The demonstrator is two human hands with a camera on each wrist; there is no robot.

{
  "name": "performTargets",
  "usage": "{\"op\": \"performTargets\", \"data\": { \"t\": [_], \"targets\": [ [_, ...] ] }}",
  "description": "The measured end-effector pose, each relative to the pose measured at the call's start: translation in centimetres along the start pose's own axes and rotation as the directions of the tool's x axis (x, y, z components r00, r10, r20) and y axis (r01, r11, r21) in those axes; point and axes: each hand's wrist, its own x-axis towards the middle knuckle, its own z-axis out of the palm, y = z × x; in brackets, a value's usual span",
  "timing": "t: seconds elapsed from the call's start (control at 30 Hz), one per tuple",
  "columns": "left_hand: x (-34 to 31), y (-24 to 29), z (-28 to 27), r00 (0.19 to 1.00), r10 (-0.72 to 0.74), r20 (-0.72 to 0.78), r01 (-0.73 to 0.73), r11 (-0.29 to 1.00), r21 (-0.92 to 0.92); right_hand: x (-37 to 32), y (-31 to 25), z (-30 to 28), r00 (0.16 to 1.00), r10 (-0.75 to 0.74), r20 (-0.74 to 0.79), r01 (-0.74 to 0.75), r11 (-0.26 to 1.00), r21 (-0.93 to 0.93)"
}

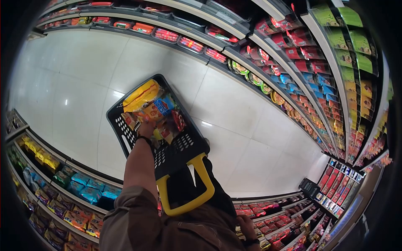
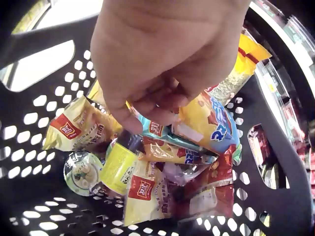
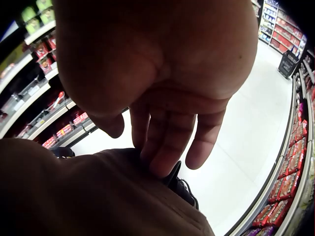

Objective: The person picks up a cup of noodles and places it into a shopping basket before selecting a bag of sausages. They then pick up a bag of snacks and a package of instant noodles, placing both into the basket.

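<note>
1. Right wrist: the right hand (image 3: 157, 93) hangs with its fingers loose, holding nothing; whether the fingertips touch the brown clothing (image 3: 108, 187) is unclear.
2. In the head view, a yellow handle (image 1: 186, 207) stands before the clothing; the left arm extends past it, down into the black basket (image 1: 178, 162).
3. The left hand (image 2: 167, 59) bends over the basket's contents, fingers curled at a teal packet (image 2: 170, 135); I cannot tell whether they pinch it.
4. That packet lies inside among other snacks, one end hidden by fingers.
5. A yellow bag (image 1: 140, 96) fills the far end.
6. Beyond, the shelves (image 1: 293, 62) are cut off by the dark lens edge.
</note>
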Motion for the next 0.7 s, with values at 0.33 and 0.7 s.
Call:
{"op": "performTargets", "data": {
  "t": [0.33,0.7],
  "targets": [
    [-13.1,5.9,-5.7,0.911,0.413,-0.013,-0.399,0.887,0.234,2.1,-0.9,0.3,0.989,-0.14,0.046,0.142,0.99,-0.026],
    [-24.5,9.4,-14.2,0.747,0.644,0.163,-0.664,0.723,0.188,8.0,-8.7,1.1,0.924,-0.372,0.091,0.374,0.927,-0.007]
  ]
}}
